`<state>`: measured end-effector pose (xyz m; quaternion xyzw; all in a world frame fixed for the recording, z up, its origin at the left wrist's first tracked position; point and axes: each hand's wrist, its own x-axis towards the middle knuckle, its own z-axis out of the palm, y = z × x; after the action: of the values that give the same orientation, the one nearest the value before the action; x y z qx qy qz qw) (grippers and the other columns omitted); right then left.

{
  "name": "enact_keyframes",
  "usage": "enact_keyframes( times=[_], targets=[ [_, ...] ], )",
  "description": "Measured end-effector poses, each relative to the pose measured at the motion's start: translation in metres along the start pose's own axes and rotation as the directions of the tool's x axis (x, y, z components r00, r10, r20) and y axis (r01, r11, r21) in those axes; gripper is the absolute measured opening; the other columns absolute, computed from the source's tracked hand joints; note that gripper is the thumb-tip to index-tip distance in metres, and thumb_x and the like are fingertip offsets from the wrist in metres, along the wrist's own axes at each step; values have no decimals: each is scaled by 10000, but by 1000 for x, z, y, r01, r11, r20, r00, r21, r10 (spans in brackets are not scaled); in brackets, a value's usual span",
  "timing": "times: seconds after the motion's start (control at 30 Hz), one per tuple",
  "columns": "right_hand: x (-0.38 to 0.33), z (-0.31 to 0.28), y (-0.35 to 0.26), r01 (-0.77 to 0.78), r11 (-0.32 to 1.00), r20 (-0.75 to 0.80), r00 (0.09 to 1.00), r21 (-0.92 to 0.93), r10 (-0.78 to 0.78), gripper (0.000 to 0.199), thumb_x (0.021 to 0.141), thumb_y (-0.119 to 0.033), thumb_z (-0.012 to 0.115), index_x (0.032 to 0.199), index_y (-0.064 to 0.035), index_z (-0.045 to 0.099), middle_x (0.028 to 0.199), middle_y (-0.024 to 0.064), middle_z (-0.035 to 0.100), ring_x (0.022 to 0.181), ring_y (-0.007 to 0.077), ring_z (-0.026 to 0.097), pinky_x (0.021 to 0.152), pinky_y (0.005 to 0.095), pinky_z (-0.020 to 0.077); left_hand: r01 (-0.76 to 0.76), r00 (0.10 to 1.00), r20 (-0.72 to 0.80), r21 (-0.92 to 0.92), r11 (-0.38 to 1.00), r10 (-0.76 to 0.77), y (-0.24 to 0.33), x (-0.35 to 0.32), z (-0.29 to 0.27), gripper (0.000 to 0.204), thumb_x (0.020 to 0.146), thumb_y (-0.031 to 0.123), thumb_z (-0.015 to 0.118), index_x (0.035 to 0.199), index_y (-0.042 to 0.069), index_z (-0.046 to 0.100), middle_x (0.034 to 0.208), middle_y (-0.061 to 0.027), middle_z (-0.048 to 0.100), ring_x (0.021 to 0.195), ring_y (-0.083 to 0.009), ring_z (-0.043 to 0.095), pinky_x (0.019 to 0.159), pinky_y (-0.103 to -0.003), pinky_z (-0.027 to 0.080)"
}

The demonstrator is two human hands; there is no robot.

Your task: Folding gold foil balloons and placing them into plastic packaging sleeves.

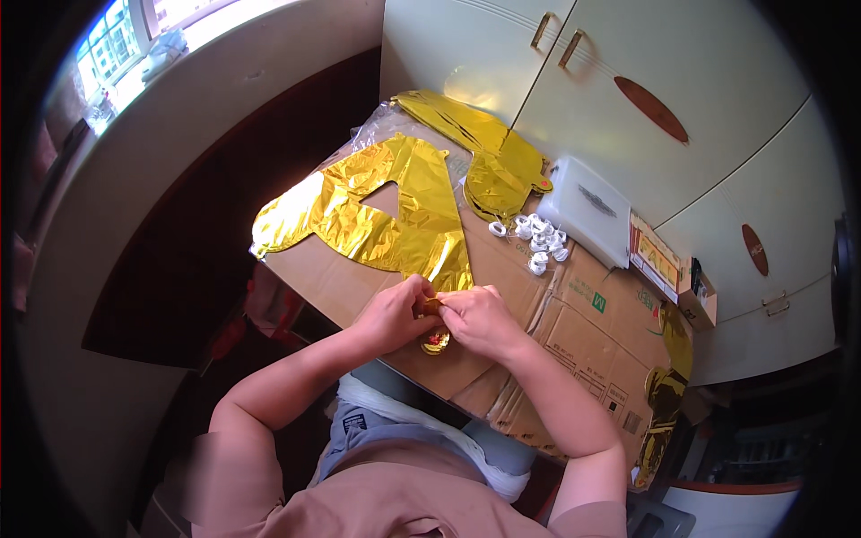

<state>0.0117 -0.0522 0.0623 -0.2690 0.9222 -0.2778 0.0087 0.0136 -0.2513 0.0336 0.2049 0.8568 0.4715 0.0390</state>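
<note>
A flat gold foil balloon point(341, 202) with a triangular hole lies wrinkled across the cardboard point(332, 282). At its near right end both my hands meet, close to the table's front edge. My left hand point(395, 312) is closed, thumb and fingers pinching the foil. My right hand point(482, 321) pinches the same part from the other side, its fingertips nearly touching the left ones. Below the fingers hangs a small rounded gold tab point(436, 342) with a red mark. Exactly how the fingertips grip the foil is hidden.
More folded gold foil balloons point(502, 175) lie at the back. Several small white rings point(541, 236) sit beside a translucent white plastic box point(587, 211). An open carton point(695, 296) stands further right, near gold foil point(665, 399) at the table's right edge. Pale cabinets point(646, 81) rise behind.
</note>
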Motion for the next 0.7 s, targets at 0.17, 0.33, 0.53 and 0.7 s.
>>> enact_keyframes(
  times=[0.17,0.33,0.53,0.7],
  targets=[
    [26,-15,13,-280,932,-63,952,231,301,227,935,-215,626,789,-62,707,685,108,681,609,258,645,590,383,453,-274,912,-223,292,916,344,-13,-9,15,633,731,261,856,1251,127,520,1140,-139,580,1055,-310,581,887,-444,468],
    [108,-40,79,-242,700,-166,872,672,461,244,903,-168,727,736,-3,664,612,2,599,566,78,498,533,285,415,-317,870,-128,593,740,475,-7,-8,13,567,750,356,825,1246,164,629,1270,-102,570,1296,-326,455,1105,-537,314],
    [186,-93,30,-109,929,-183,966,355,183,146,911,-134,722,892,1,671,758,31,666,677,78,555,635,279,466,-343,933,45,420,840,358,-3,8,-14,410,833,361,763,1152,109,702,1097,-91,659,1158,-308,587,1036,-489,412],
    [212,-99,-28,136,986,-68,987,-91,-143,174,936,-112,634,1069,-1,653,964,178,718,867,284,694,811,380,523,-472,882,98,193,860,462,-12,61,-44,266,889,213,697,1084,34,669,901,-131,660,818,-333,673,699,-422,551]
  ],
)
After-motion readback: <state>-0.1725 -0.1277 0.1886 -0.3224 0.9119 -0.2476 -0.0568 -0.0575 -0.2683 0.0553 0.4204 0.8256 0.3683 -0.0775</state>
